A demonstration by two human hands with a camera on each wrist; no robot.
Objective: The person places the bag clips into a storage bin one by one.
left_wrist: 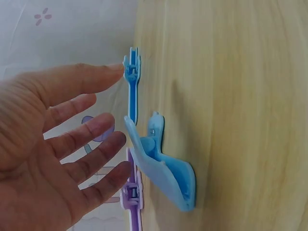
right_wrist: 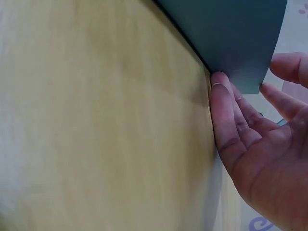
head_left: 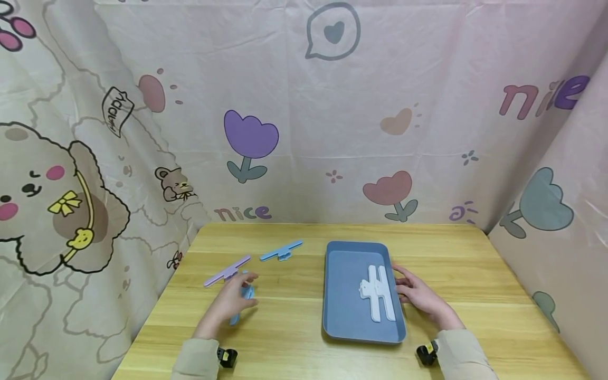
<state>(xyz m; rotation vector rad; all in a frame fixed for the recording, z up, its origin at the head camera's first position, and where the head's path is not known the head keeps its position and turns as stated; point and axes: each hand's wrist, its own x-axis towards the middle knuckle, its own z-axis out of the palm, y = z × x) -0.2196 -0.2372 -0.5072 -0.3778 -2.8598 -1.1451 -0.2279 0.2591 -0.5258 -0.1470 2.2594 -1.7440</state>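
Two hands worked above a wooden table (head_left: 290, 306): the left hand (head_left: 230, 302) spread its fingers; the right hand (head_left: 421, 296) touched the right wall of a blue tray (head_left: 344, 301), fingers extended. Wood spanned from left hand to tray edge. One blue clip (left_wrist: 161, 173) lay just beside the left hand, a purple clip (head_left: 219, 275) beyond.

Bright, diffuse head view — dimmer, hazier wrist views, faint soft-edged shadows on the table (left_wrist: 255, 120)
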